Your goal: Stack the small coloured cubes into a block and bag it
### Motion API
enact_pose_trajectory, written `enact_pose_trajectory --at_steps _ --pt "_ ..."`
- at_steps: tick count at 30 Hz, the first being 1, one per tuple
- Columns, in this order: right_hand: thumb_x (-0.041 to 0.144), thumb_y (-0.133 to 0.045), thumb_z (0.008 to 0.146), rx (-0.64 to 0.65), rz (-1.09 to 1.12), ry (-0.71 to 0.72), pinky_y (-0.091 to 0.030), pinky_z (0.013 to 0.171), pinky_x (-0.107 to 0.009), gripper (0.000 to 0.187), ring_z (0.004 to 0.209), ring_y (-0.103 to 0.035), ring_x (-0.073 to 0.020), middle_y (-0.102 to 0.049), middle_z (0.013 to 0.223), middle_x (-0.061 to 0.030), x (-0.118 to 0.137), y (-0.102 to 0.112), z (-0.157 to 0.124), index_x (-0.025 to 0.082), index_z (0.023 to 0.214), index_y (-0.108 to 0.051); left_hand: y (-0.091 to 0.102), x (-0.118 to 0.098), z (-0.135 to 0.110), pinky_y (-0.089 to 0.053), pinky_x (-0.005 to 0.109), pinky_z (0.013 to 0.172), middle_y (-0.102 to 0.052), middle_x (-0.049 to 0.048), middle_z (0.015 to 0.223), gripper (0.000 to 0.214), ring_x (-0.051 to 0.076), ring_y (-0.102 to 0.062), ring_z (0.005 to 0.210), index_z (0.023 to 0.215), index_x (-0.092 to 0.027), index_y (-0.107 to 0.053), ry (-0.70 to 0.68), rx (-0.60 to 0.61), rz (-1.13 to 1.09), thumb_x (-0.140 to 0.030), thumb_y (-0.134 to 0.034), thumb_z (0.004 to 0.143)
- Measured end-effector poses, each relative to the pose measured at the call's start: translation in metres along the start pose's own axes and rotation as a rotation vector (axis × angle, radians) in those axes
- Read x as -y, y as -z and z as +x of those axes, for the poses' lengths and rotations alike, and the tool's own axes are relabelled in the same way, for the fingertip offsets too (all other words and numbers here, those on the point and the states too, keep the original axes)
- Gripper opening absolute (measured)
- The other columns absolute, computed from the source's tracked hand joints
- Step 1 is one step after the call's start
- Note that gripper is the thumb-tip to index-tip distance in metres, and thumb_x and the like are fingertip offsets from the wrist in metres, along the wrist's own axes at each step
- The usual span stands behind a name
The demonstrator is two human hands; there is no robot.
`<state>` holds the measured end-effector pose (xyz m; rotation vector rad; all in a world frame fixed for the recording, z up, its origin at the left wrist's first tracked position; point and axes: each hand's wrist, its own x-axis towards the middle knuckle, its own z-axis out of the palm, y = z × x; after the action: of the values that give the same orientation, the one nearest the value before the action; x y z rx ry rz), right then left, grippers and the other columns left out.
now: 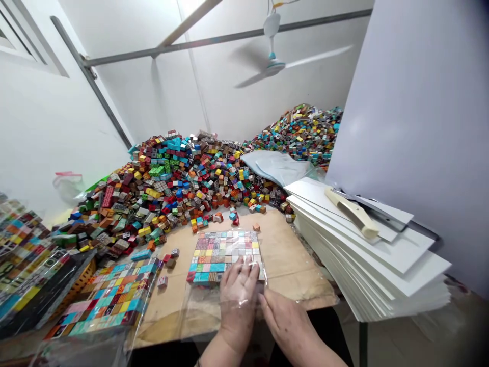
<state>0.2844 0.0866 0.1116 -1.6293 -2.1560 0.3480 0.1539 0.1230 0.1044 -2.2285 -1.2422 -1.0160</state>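
Note:
A flat square grid of small coloured cubes (223, 252) lies on the brown cardboard (290, 265), inside a clear plastic bag (198, 306) whose open end reaches toward me. My left hand (237, 298) lies flat on the bag's near end, fingers stretched out onto the grid's near edge. My right hand (288, 323) rests beside it, its fingers pressed on the plastic at the grid's near right corner.
A huge heap of loose coloured cubes (171, 178) fills the back of the table. Bagged cube grids (110, 300) lie left, more on a dark tray (23, 270). A stack of white boards (367, 260) with a cream-handled knife (353, 211) sits right.

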Motion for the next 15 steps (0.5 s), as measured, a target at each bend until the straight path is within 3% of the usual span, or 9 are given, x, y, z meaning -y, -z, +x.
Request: enact_pose_trajectory --at_steps 10,15 --pt "0.024 -0.023 0.093 0.033 0.034 0.046 -0.035 0.053 -0.026 0.038 0.062 -0.065 -0.0189 -0.067 0.069 -0.0051 0.006 -0.005 -0.007 0.020 0.075 -0.055 -0.009 0.004 -0.008 -0.040 0.044 0.091 -0.068 0.0071 0.108 0.026 0.026 -0.053 0.115 0.111 -0.020 -0.061 0.110 -0.082 0.000 -0.017 -0.047 0.088" --pt "0.026 -0.022 0.093 0.037 0.141 -0.007 -0.040 0.056 -0.025 0.036 0.062 -0.063 -0.0171 -0.067 0.071 -0.0054 0.003 -0.011 -0.010 0.021 0.073 -0.052 -0.013 0.002 -0.011 -0.033 0.045 0.097 -0.066 0.0058 0.113 0.028 0.025 -0.052 0.115 0.114 -0.021 -0.059 0.121 -0.092 -0.056 -0.022 -0.044 0.091"
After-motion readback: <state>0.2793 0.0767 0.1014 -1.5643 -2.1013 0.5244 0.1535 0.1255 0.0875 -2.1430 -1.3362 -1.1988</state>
